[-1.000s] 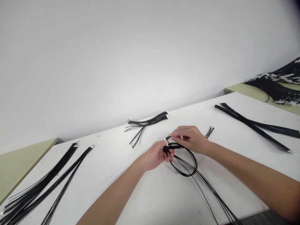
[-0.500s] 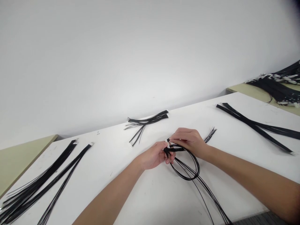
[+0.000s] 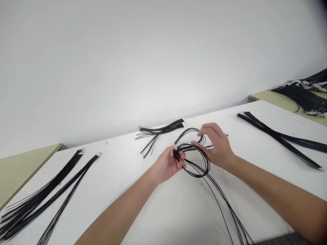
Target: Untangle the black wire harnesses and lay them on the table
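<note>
Over the middle of the bench point(image 3: 163, 211), the left hand point(image 3: 168, 163) grasped a black wire harness point(image 3: 184, 148) by its white connector point(image 3: 175, 147), while the right hand point(image 3: 217, 144) curved round the loops, thumb and fingers apart; whether it pinched any strand could not be told. Open white top stretched from the left arm to the cable bundles point(image 3: 61, 175) along the left edge, and from the right hand to the crossed flat cables point(image 3: 277, 133) near the right edge. A smaller cable bundle point(image 3: 163, 129) sat close to the far edge, by the wall point(image 3: 153, 68), leaving less room there. The harness's loose wires trailed toward the near edge and out of view. The left bundles' lower ends were partly cut off, the left fingers hid part of the connector, and dark tips behind the right hand were hard to make out.
</note>
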